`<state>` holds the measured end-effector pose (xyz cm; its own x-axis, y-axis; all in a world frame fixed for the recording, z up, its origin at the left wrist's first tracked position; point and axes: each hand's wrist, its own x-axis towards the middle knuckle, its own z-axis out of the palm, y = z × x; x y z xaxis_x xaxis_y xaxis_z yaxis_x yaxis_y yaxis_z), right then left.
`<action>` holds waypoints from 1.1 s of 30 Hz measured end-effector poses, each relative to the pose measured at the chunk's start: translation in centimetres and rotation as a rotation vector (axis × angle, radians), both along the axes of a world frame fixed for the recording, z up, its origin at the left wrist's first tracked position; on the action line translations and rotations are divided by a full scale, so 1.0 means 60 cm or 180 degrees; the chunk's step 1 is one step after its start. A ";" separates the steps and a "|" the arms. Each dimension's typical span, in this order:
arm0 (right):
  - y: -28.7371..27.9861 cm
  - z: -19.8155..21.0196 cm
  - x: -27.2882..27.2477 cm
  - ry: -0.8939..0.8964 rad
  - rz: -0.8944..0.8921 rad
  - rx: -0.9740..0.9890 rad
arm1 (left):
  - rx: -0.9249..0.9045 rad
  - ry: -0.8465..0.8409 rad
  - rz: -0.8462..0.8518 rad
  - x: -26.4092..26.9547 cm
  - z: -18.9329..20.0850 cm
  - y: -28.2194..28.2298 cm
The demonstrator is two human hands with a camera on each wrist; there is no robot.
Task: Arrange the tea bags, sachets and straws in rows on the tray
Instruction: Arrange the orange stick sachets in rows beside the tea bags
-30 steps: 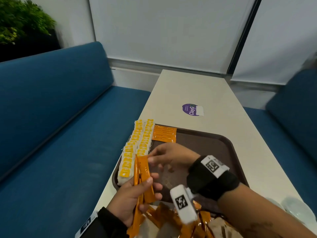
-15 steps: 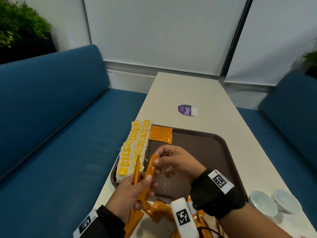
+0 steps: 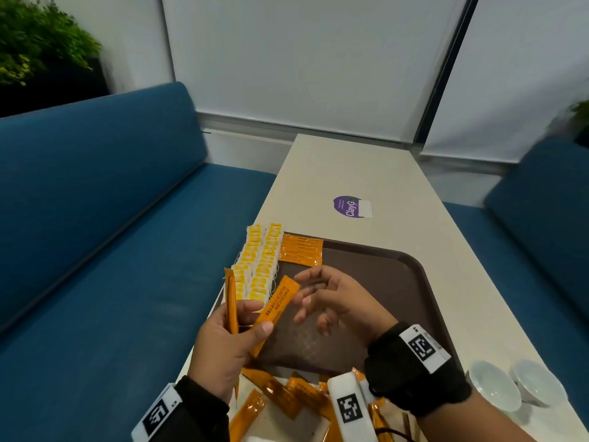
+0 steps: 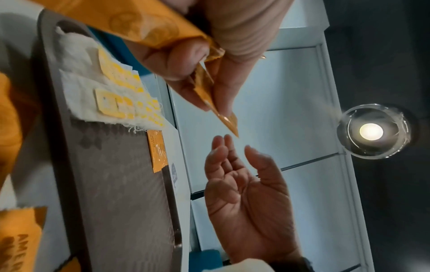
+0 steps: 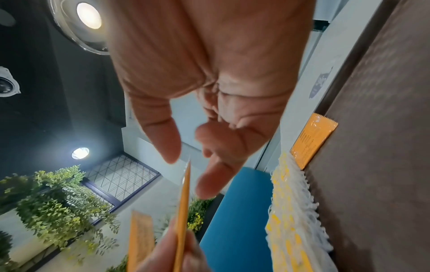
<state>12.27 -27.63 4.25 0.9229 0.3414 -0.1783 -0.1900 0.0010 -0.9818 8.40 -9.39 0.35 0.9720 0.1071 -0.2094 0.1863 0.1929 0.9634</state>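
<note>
My left hand (image 3: 229, 333) grips a few orange coffee sachets (image 3: 276, 309) upright over the near left corner of the brown tray (image 3: 398, 282); one leans right under my thumb. My right hand (image 3: 322, 298) hovers just right of that sachet's top with fingers spread and nothing in it, its empty palm (image 4: 246, 193) plain in the left wrist view. Two rows of yellow-tagged tea bags (image 3: 259, 266) lie along the tray's left edge. A few orange sachets (image 3: 301, 254) lie flat at the tray's far left. No straws are clearly in view.
Loose orange sachets (image 3: 287, 397) are heaped on the table (image 3: 366, 173) in front of the tray. Two small white bowls (image 3: 510, 387) stand at the near right. A purple sticker (image 3: 349, 206) is beyond the tray. Blue benches flank the table.
My right hand has let go of the leaning sachet's top and drawn a little to the right, fingers spread. My left hand keeps its hold, and the sachet leans further right.
</note>
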 end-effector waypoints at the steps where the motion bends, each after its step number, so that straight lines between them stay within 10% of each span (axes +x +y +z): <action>1: 0.005 -0.002 -0.002 0.0035 0.0045 -0.0081 | -0.0026 0.0011 0.0045 0.002 0.001 -0.002; 9: 0.053 -0.046 -0.019 0.0182 0.0483 -0.0580 | -0.0424 0.0304 0.0225 0.014 -0.008 -0.021; 16: 0.050 -0.032 0.014 0.0083 -0.0381 -0.0390 | -0.0779 0.0623 0.0353 0.025 -0.015 -0.015; 24: -0.071 -0.041 0.194 -0.0099 -0.0651 -0.2785 | -0.1113 0.0894 0.0402 0.018 -0.035 0.004; 33: -0.040 -0.093 0.273 0.0440 -0.0050 -0.3559 | -0.1123 0.0959 0.0425 0.019 -0.042 0.015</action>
<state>28.66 -30.02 -1.31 0.8742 -0.0858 -0.4779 -0.3050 -0.8628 -0.4032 9.53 -8.50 -2.18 0.8450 0.0985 -0.5256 0.3984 0.5395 0.7417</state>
